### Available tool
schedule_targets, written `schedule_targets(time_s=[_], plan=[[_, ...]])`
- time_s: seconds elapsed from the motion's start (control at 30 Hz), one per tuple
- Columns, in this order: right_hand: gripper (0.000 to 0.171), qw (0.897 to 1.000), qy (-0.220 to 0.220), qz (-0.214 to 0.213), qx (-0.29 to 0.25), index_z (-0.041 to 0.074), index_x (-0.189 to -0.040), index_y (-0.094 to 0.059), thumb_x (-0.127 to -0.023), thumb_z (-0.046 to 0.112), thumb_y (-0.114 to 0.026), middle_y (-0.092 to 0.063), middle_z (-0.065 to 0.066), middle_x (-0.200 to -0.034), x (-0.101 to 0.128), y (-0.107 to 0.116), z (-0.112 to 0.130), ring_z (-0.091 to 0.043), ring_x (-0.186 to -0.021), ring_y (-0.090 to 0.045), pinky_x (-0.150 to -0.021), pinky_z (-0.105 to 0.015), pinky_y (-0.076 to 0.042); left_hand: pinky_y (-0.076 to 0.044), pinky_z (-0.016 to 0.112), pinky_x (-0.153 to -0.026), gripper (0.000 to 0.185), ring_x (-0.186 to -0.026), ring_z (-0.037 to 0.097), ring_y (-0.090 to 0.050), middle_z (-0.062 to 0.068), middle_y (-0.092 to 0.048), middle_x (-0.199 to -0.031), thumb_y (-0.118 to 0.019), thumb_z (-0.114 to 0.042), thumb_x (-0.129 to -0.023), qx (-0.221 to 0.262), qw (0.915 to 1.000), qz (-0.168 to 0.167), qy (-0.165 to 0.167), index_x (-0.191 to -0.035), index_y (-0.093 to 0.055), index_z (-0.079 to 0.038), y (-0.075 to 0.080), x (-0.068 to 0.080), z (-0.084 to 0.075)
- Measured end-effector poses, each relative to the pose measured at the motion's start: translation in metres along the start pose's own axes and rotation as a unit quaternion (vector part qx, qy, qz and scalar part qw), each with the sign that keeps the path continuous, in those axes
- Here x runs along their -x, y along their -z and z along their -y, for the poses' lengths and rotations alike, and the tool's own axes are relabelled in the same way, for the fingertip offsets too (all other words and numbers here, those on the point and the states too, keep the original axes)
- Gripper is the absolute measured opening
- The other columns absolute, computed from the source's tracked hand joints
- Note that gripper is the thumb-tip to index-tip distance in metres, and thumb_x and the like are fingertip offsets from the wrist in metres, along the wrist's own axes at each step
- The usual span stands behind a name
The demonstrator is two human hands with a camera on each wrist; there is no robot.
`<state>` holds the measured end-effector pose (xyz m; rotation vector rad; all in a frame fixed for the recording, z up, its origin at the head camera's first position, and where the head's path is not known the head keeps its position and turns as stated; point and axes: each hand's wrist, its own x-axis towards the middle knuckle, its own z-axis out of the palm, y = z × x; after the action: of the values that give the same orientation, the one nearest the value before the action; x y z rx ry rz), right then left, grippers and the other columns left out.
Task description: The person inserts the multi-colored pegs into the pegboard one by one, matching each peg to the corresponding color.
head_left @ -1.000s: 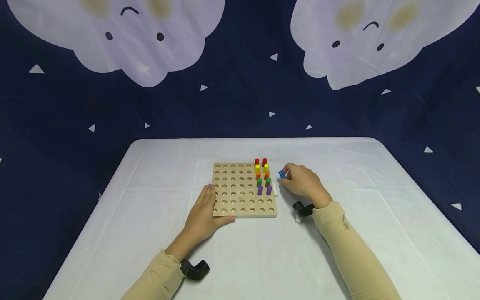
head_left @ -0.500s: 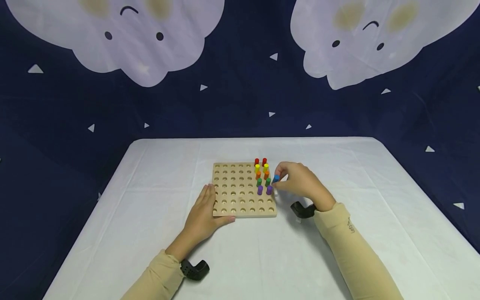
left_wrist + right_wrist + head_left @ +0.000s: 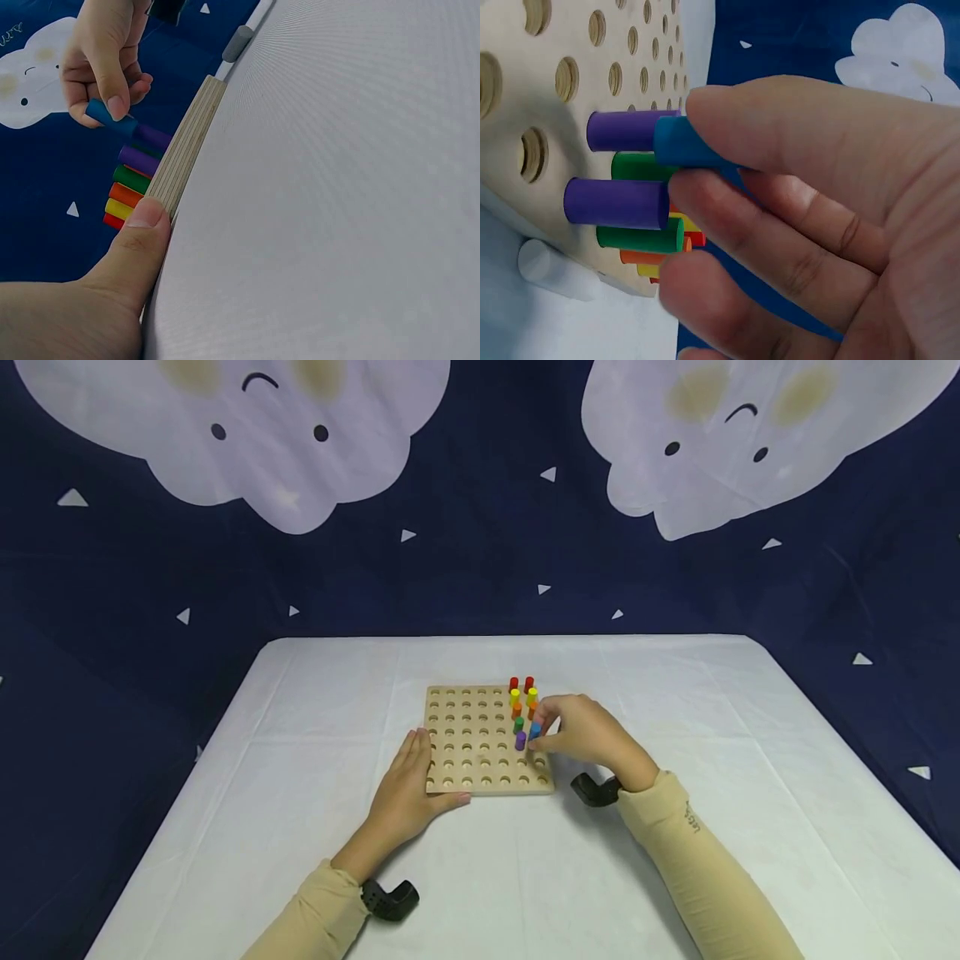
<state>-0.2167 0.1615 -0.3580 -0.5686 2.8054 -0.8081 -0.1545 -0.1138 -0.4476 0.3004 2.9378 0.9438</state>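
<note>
The right hand [image 3: 588,737] pinches a blue peg [image 3: 534,731] over the board [image 3: 465,739]; keep it upright above a free hole. The left hand [image 3: 405,785], fingers flat, steadies the board's near edge.

head view high and forward, wrist views close, all sharing pegboard [image 3: 480,743]

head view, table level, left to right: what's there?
left hand → wooden pegboard → purple peg → blue peg → right hand
</note>
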Motion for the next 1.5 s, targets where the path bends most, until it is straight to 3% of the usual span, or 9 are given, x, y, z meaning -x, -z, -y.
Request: schedule_targets(time_s=[0.27,0.47,0.93,1.5], plan=[[0.018,0.999,0.021,0.031,-0.003,0.019,-0.084,-0.066,-0.078,0.019,-0.084,-0.069,0.009,-0.08,0.001,-0.008,0.005,-0.013,-0.068,-0.055,-0.06,-0.028,-0.045,-0.012,0.046,-0.127,0.125,-0.156,0.029,-0.004,0.018,-0.008,-0.166,-0.076,-0.062,-0.076,-0.001,1.0,-0.003,-0.002,-0.157,-0.008,0.003,0.001,0.0,-0.002],[0.02,0.999,0.011,0.042,0.012,0.021,-0.081,-0.067,-0.076,0.018,-0.086,-0.067,0.011,-0.074,0.0,-0.019,0.005,-0.011,-0.07,-0.058,-0.065,-0.029,-0.046,-0.013,0.046,-0.126,0.124,-0.156,0.03,-0.005,0.018,-0.008,-0.166,-0.076,-0.062,-0.076,-0.002,1.0,-0.005,-0.004,-0.157,-0.008,0.004,0.001,0.0,-0.001],[0.022,0.998,0.007,0.028,0.055,0.023,-0.079,-0.066,-0.076,0.022,-0.087,-0.063,0.012,-0.069,0.001,-0.024,0.008,-0.009,-0.065,-0.055,-0.062,-0.028,-0.042,-0.015,0.048,-0.126,0.124,-0.156,0.031,-0.007,0.019,-0.01,-0.166,-0.077,-0.061,-0.075,0.002,0.9999,-0.013,-0.007,-0.156,-0.011,0.005,0.0,0.0,-0.002],[0.02,0.998,0.005,0.03,0.054,0.023,-0.08,-0.067,-0.077,0.02,-0.086,-0.065,0.013,-0.072,-0.002,-0.025,0.007,-0.008,-0.066,-0.057,-0.063,-0.028,-0.045,-0.012,0.046,-0.127,0.125,-0.156,0.028,-0.003,0.016,-0.006,-0.167,-0.076,-0.063,-0.076,0.009,1.0,0.001,-0.003,-0.157,-0.006,0.003,-0.001,-0.002,0.002]])
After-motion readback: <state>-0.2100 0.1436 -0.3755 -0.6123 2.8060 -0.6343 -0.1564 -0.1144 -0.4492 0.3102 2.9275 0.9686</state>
